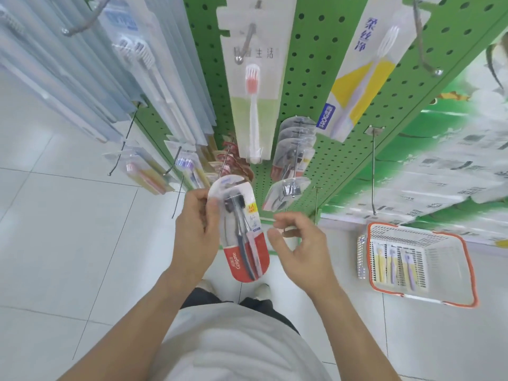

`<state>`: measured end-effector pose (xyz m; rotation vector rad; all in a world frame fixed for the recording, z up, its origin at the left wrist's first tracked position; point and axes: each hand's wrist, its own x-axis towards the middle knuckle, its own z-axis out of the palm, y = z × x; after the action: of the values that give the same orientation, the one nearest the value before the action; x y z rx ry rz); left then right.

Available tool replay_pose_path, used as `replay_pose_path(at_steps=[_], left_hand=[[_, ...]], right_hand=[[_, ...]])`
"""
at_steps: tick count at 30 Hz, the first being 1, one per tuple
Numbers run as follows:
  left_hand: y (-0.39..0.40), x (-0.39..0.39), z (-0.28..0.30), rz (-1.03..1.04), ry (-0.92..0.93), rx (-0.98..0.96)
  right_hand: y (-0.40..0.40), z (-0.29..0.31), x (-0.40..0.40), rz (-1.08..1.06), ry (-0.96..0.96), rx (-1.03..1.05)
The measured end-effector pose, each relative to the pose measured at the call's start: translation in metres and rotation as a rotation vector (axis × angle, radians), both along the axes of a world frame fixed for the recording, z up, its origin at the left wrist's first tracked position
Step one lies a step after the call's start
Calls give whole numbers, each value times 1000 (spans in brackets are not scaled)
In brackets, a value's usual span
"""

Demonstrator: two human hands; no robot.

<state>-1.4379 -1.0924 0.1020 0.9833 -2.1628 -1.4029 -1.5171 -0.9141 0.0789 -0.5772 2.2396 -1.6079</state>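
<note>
While the Colgate toothbrush pack [243,243] stands upright in the air in front of the green pegboard [316,92], the left grip [196,232] holds it by its upper left edge, thumb pressed on the clear front and the other fingers curled round behind. The pack's red lower end points down toward the person's shoes [261,290], and its rounded top sits just below the tip of a wire peg [226,163] that carries a row of red-brown packs [233,158]. I cannot tell whether the top touches that peg. The right grip [299,248] hangs just to the right of the pack, apart from it, with thumb and fingers loosely curled and half open around nothing. Farther up the board hang a pink toothbrush pack [253,100] in the middle and a yellow and blue toothbrush pack [354,78] to its right. A stack of clear grey packs [295,144] hangs on a peg between them, lower down and just beyond the right grip. More pale toothbrush packs [143,67] hang in rows at far left. On the white tiled floor [68,215] at right stands a white shopping basket [445,259] with an orange rim, well apart from both grips, and three carded toothbrushes [395,262] lie inside it
</note>
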Motion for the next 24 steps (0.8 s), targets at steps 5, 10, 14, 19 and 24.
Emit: replay_pose_path(at_steps=[5, 10, 14, 19, 24], left_hand=[[-10, 15, -2, 66, 20, 263], [-31, 30, -1, 15, -6, 577], [-30, 45, -1, -197, -22, 666], [-44, 54, -9, -168, 21, 797], [-62, 60, -14, -142, 45, 860]], right_hand=[[0, -12, 38, 180, -459, 24], [-9, 2, 63, 92, -637, -170], [-15, 8, 74, 49, -636, -116], [-31, 19, 81, 82, -641, -46], [-45, 28, 84, 236, -661, 61]])
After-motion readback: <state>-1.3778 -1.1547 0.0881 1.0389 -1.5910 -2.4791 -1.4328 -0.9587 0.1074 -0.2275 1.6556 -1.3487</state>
